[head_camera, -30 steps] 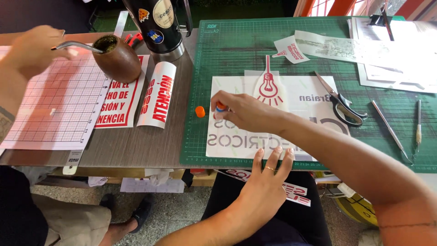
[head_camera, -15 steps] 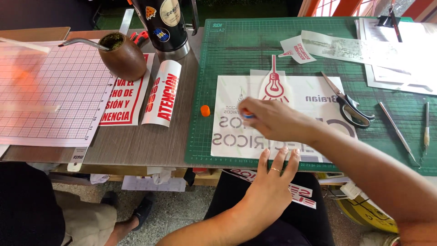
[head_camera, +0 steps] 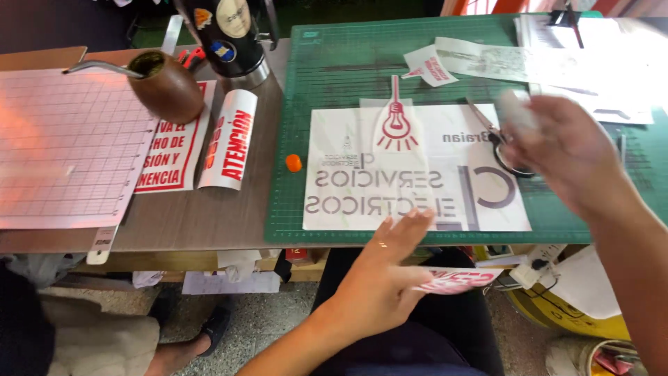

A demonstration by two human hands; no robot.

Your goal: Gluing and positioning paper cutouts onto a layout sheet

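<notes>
A wooden table (head_camera: 202, 223) with a brown top stands on a grey speckled floor (head_camera: 278, 320). A green cutting mat (head_camera: 334, 76) covers its right part. Soft daylight falls evenly; far edge is dark.

cutting mat (head_camera: 334, 76) green, gridded; sheet (head_camera: 417, 202) white, grey letters, red bulb; cap (head_camera: 293, 163) orange, perhaps

Bare forearms, no sleeves; thin ring (head_camera: 382, 244) on the left hand (head_camera: 379, 278)
</notes>
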